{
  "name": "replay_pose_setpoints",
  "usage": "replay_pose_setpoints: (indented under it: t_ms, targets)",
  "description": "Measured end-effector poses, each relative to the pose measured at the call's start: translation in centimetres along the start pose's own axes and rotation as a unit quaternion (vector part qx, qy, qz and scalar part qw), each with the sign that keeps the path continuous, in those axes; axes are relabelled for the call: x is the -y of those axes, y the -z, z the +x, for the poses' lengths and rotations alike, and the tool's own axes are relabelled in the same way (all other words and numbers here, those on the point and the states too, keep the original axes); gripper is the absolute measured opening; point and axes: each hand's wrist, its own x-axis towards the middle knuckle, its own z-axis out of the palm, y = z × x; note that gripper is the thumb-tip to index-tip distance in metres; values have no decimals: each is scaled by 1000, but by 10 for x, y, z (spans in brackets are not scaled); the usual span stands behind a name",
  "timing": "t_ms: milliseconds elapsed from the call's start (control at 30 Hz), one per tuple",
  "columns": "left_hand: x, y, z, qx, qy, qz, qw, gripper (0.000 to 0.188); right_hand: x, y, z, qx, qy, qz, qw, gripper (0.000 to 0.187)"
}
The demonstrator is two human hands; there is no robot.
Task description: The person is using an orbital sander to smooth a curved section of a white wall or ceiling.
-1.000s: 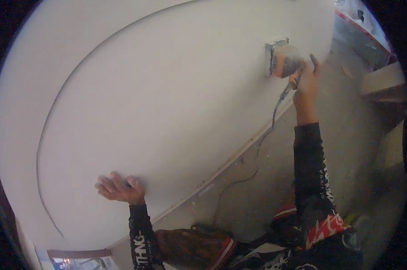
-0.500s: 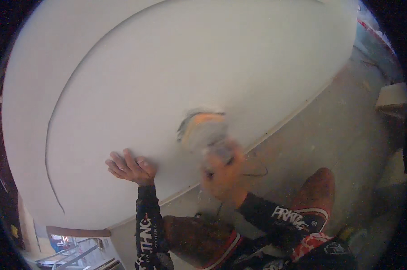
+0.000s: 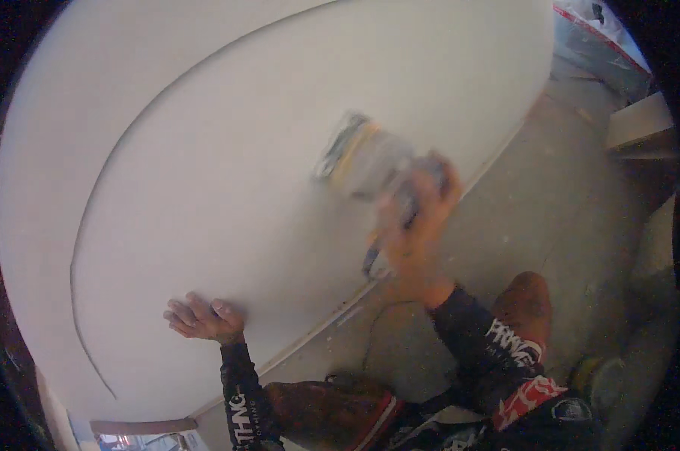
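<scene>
Blurred sander [image 3: 366,161], partly hidden by right hand [image 3: 421,214], fingers wrapped round it; left hand [image 3: 208,319], fingers loosely spread

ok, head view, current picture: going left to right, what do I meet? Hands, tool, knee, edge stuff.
Left hand → power sander (motion-blurred) → right hand holding it → bent right knee → pale block near the right rim.

I am looking down from the wearer's head. The fisheye is facing the nearby white wall [image 3: 220,173].
</scene>
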Motion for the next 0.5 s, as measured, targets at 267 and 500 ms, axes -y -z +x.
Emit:
replay_pose_setpoints:
  t_ms: [267,500]
  targets:
    - [34,13,-31,-3,-43,8,999,54,-103,36,55,-104,-178,78,975,46]
    - [59,9,-35,-19,-41,-9,999,54,-73,32,2,-67,-267,157,948,54]
